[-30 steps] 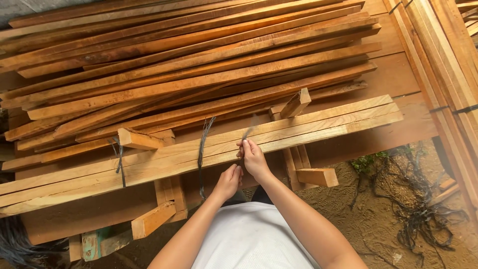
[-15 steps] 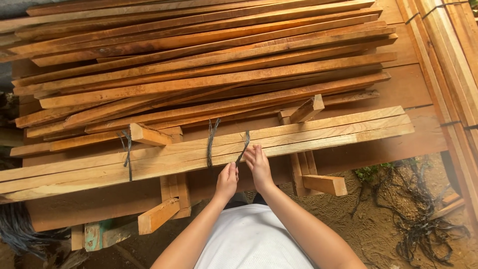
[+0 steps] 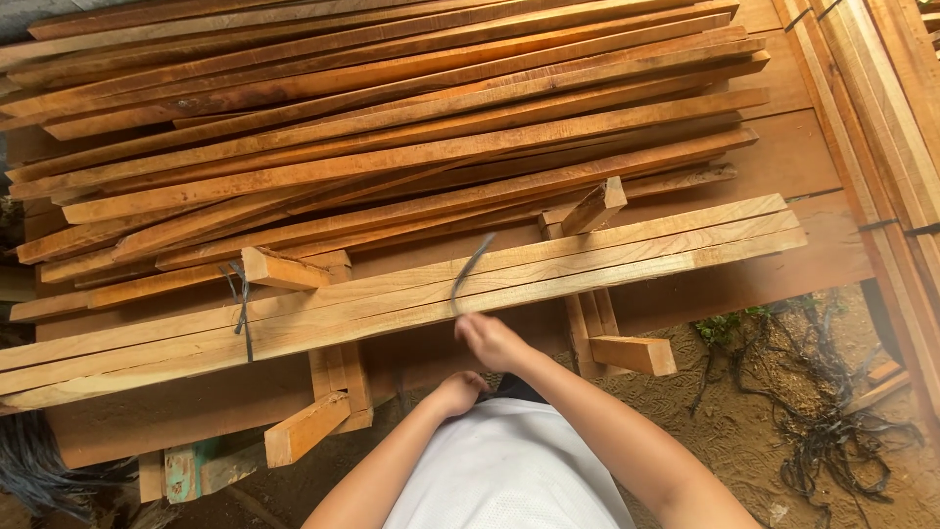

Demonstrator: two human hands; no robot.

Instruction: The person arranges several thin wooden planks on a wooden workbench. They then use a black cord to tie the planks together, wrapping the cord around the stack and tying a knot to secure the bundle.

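Note:
A bundle of pale wooden slats (image 3: 607, 257) lies across wooden supports in front of me. My right hand (image 3: 490, 341) is at the bundle's near edge, closed on a dark grey strap (image 3: 468, 276) that arcs up over the slats. My left hand (image 3: 458, 393) sits lower, just under the bundle's edge near my white shirt, with its fingers curled. Whether it holds anything is hidden. A second dark strap (image 3: 240, 309) is tied around the bundle further left.
A large pile of reddish-brown planks (image 3: 392, 127) lies behind the bundle. More pale slats (image 3: 881, 118) run along the right side. Short wooden offcuts (image 3: 632, 353) stick out from the supports. Discarded dark straps (image 3: 832, 441) lie on the dirt floor at right.
Both hands have pulled back from the top of the bundle toward my body. The strap now stands up in a loose arc from my right hand. My view has shifted slightly.

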